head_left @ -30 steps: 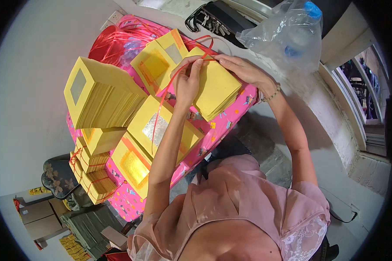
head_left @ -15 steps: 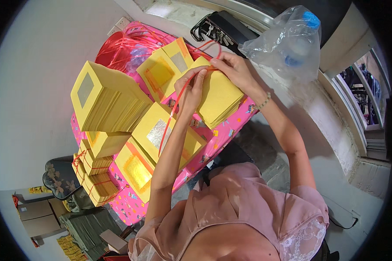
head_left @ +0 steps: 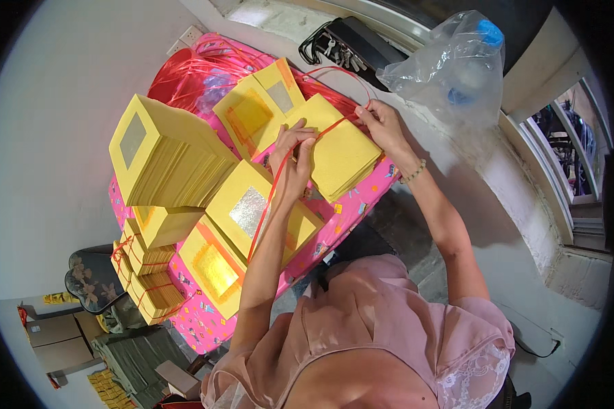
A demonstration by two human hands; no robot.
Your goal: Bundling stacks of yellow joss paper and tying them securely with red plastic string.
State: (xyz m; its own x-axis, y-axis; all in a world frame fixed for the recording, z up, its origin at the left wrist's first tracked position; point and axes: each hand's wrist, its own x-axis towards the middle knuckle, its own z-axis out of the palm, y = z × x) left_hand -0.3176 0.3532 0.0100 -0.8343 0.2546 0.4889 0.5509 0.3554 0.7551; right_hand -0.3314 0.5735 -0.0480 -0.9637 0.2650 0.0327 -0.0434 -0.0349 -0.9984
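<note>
Right hand (head_left: 381, 126) pinches red ribbon (head_left: 332, 127); left hand (head_left: 292, 160), fingers spread, rests on yellow paper stack (head_left: 346, 153). Ribbon crosses it, unknotted. Small bundles (head_left: 158, 288): tied. Tall stack (head_left: 177, 163): unbound.

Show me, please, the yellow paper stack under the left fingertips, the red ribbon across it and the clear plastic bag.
Yellow paper stack (head_left: 344, 158): head view, its top sheet.
Red ribbon (head_left: 335, 125): head view, the stretch crossing the stack.
Clear plastic bag (head_left: 445, 78): head view, its side.
</note>
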